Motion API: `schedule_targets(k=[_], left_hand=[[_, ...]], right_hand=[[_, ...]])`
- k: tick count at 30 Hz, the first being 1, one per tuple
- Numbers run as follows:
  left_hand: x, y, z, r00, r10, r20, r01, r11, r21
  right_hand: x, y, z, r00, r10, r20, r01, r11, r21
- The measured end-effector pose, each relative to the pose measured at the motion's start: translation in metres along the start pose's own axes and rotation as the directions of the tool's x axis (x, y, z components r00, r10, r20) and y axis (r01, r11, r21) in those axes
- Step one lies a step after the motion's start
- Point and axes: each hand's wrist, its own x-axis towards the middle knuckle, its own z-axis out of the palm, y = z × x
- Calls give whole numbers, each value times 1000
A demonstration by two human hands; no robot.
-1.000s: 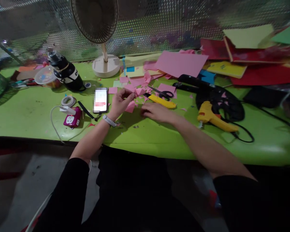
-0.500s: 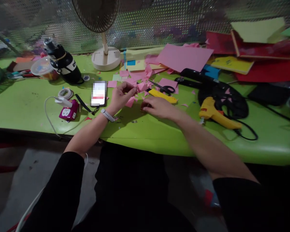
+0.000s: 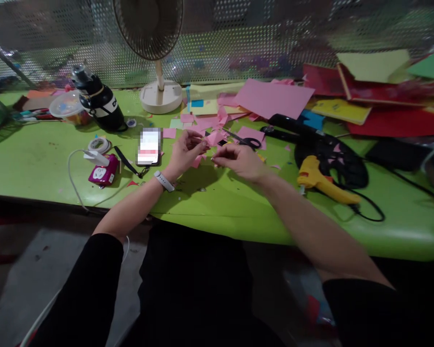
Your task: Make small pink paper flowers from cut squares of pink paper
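Observation:
My left hand (image 3: 184, 153), with a white band at the wrist, is closed in a pinch at the left edge of a pink folded paper piece (image 3: 215, 139). Just right of it, my right hand (image 3: 237, 161) pinches thumb and fingers together; a tiny pale bit shows at the tips, too small to name. Beyond the right hand lie dark scissors (image 3: 252, 142) among pink paper scraps (image 3: 248, 132). A yellow object (image 3: 262, 158), mostly covered by the right hand, pokes out behind its knuckles.
Left are a phone (image 3: 149, 147), a purple plug adapter (image 3: 104, 171), a tape roll (image 3: 98, 144) and a black bottle (image 3: 103, 108). A fan (image 3: 161, 96) stands behind. Right lie a yellow glue gun (image 3: 325, 180), a black object (image 3: 350, 166) and coloured sheets (image 3: 275, 96).
My right hand has lifted and turned, its fingertips now in a tighter pinch, and it covers most of the yellow object. My left hand keeps its pinch. The whole view has shifted slightly.

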Motion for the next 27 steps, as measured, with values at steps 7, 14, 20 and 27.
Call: schedule_targets(k=[7, 14, 20, 27], left_hand=[[-9, -4, 10, 985, 134, 107, -140, 989, 43], [-20, -1, 18, 978, 135, 159, -149, 986, 81], [-20, -2, 19, 978, 128, 162, -138, 989, 52], [-16, -4, 18, 968, 193, 159, -210, 973, 93]], right_hand=[[5, 6, 10, 946, 181, -268, -34, 880, 473], [-1, 1, 14, 947, 144, -287, -14, 912, 410], [-4, -4, 19, 941, 158, -300, -17, 905, 424], [-5, -7, 23, 943, 116, -310, 41, 888, 458]])
